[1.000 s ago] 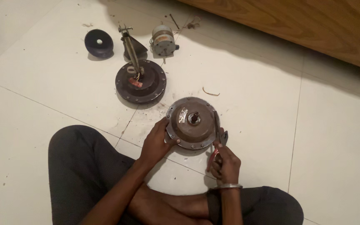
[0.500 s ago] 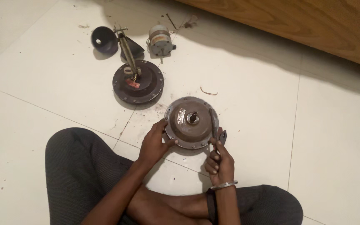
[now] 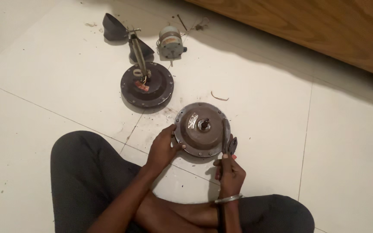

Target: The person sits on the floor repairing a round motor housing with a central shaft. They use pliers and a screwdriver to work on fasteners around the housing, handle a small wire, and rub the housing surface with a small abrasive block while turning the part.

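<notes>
Tile floor (image 3: pixel 44 86), white, w/ thin grout lines and scattered dirt specks. Wood cabinet (image 3: pixel 324 30) along far edge, top right. Seated cross-legged at near edge, dark trousers (image 3: pixel 87 181).

Motor cover (image 3: pixel 202 129) on floor about mid-frame, just ahead of knees: round, domed, dusty grey-brown metal, flat rim w/ small holes round the edge, short shaft stub at centre, worn pale label patch left of stub. Appears tipped slightly toward the person, near rim lifted; can't tell for sure.

Second housing (image 3: pixel 147 84) farther back-left, apart from cover: dark, round, flat on floor, upright rod (image 3: pixel 138 54) rising from centre, wires and a red bit at rod base.

Left hand (image 3: pixel 162 149) grasping cover's left rim, thumb over top edge, fingers underneath. Right hand (image 3: pixel 229 174) clenched round pliers (image 3: pixel 229 144) handles, metal bangle (image 3: pixel 229 199) on wrist; pliers nose up against cover's right rim, jaws' grip not clear.

Toward far-left corner: black cup-shaped canopy (image 3: pixel 114 26) on its side, second dark canopy (image 3: pixel 141 49) behind the rod, small grey cylinder part (image 3: pixel 170 42) w/ wires just right of them. Short bent wire scrap (image 3: pixel 219 97) on floor betw. cover and cabinet.
</notes>
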